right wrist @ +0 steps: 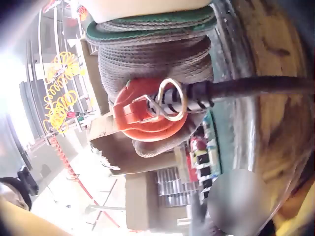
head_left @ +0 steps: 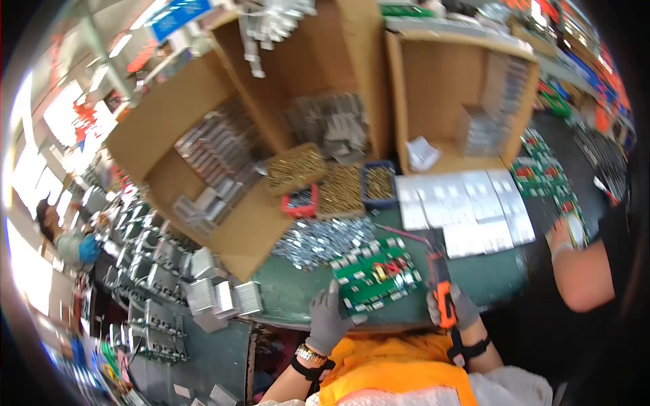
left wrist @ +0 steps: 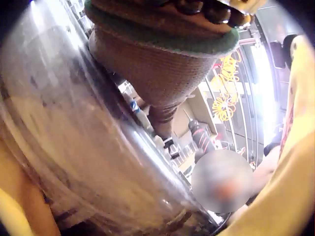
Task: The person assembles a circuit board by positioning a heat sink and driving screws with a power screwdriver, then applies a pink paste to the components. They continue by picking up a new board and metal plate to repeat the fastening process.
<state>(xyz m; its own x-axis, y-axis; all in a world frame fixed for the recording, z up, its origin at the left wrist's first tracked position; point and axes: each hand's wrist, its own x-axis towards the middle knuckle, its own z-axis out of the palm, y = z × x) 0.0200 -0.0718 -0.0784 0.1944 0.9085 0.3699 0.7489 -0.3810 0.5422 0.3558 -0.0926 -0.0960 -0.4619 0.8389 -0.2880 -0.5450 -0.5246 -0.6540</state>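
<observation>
A green circuit board (head_left: 379, 274) with white, red and black parts lies on the green-topped bench. My gloved left hand (head_left: 328, 319) is at its near left corner, fingers extended along the left edge and thumb by the near edge. My gloved right hand (head_left: 462, 308) grips an orange and black electric screwdriver (head_left: 443, 304) just right of the board, its front end pointing away from me. In the right wrist view, the screwdriver's orange rear cap (right wrist: 147, 130) shows, with a metal ring and a thick dark cable (right wrist: 261, 88). The driver's tip is blurred in the head view.
Behind the board lie a pile of silvery parts (head_left: 321, 240), trays of brass screws (head_left: 340, 189), a red box (head_left: 300, 201) and flat metal plates (head_left: 467, 203). Open cardboard cartons (head_left: 440, 88) stand behind. Heat sinks (head_left: 203, 301) sit left; another person's arm (head_left: 582, 274) reaches in at right.
</observation>
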